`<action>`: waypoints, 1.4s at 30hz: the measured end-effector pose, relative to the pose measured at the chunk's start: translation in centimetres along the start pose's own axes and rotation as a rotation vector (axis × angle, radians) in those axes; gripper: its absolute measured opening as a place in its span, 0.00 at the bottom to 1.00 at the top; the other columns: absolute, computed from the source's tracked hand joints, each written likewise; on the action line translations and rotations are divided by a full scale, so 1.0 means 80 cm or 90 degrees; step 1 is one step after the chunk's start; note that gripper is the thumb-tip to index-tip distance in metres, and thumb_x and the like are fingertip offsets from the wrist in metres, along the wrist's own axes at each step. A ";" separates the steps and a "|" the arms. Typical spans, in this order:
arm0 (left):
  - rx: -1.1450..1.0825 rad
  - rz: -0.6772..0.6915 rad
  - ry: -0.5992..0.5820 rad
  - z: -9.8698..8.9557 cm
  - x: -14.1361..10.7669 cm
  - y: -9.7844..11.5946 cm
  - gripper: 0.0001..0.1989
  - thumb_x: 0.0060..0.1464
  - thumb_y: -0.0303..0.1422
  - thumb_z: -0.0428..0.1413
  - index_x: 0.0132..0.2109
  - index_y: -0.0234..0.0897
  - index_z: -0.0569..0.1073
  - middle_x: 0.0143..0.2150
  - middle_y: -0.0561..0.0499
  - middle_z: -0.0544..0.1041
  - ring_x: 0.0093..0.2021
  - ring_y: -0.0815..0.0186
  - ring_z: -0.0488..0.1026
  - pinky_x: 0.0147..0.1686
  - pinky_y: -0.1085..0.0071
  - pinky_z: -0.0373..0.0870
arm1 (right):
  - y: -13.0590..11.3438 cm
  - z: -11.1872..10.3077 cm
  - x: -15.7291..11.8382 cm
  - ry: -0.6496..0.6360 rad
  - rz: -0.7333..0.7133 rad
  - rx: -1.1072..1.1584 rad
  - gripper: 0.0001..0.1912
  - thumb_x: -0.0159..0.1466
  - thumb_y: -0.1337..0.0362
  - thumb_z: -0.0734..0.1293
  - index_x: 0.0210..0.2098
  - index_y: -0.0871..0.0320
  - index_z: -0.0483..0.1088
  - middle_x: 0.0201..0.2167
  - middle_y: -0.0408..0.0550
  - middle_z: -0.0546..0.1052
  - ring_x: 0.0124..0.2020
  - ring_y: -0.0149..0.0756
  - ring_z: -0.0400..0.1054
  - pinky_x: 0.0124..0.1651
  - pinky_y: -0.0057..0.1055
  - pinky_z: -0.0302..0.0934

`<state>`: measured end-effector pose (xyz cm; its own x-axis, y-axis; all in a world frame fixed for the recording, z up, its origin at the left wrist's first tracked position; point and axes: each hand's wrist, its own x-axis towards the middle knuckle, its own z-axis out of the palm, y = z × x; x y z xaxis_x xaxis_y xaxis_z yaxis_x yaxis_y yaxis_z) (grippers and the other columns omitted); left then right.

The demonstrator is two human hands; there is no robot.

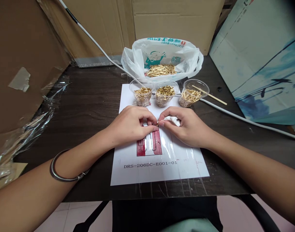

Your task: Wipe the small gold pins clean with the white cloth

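Note:
My left hand [135,124] is closed in a pinch over the printed sheet [130,175], its fingertips on a tiny metal piece [157,123]. My right hand [186,125] meets it from the other side, closed around a crumpled white tissue [172,120], with finger and thumb tips at the same tiny piece. Below the fingertips the sheet shows a red and white picture [149,145]. Just beyond my hands stand a left clear cup [142,96], a middle clear cup [165,95] and a tilted right clear cup [190,96], all holding small gold pins.
Behind the cups, a white plastic bag [135,61] holds longer gold pins [161,70]. A thin wooden stick [216,99] leans out of the right cup. A white cable [246,120] crosses the dark table [89,96]. Cardboard [171,25] stands at the back and left.

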<state>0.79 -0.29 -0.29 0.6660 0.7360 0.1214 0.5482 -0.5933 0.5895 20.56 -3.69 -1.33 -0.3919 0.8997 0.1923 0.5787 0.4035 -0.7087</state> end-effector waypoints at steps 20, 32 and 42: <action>-0.027 -0.017 -0.012 0.000 0.001 -0.001 0.05 0.51 0.32 0.59 0.33 0.38 0.80 0.30 0.51 0.77 0.31 0.68 0.70 0.33 0.71 0.65 | 0.001 -0.003 0.002 -0.010 -0.012 0.007 0.07 0.62 0.63 0.65 0.34 0.58 0.73 0.31 0.42 0.75 0.30 0.29 0.65 0.34 0.26 0.55; -0.032 -0.015 -0.011 0.002 0.001 -0.002 0.06 0.51 0.33 0.59 0.33 0.38 0.80 0.29 0.52 0.77 0.30 0.69 0.69 0.31 0.72 0.63 | -0.001 -0.004 0.007 -0.034 -0.052 -0.051 0.06 0.61 0.64 0.65 0.32 0.60 0.71 0.30 0.45 0.73 0.31 0.31 0.64 0.35 0.28 0.54; -0.026 -0.024 -0.013 0.003 0.001 0.000 0.06 0.52 0.32 0.58 0.34 0.37 0.80 0.30 0.53 0.77 0.30 0.69 0.69 0.32 0.71 0.62 | 0.001 -0.008 0.008 -0.060 -0.104 -0.088 0.06 0.62 0.63 0.64 0.35 0.61 0.69 0.31 0.46 0.72 0.32 0.31 0.63 0.34 0.27 0.55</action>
<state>0.94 -0.33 -0.47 0.6559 0.7503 0.0827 0.5523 -0.5518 0.6249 20.81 -3.00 -0.84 -0.5491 0.8041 0.2281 0.5926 0.5669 -0.5722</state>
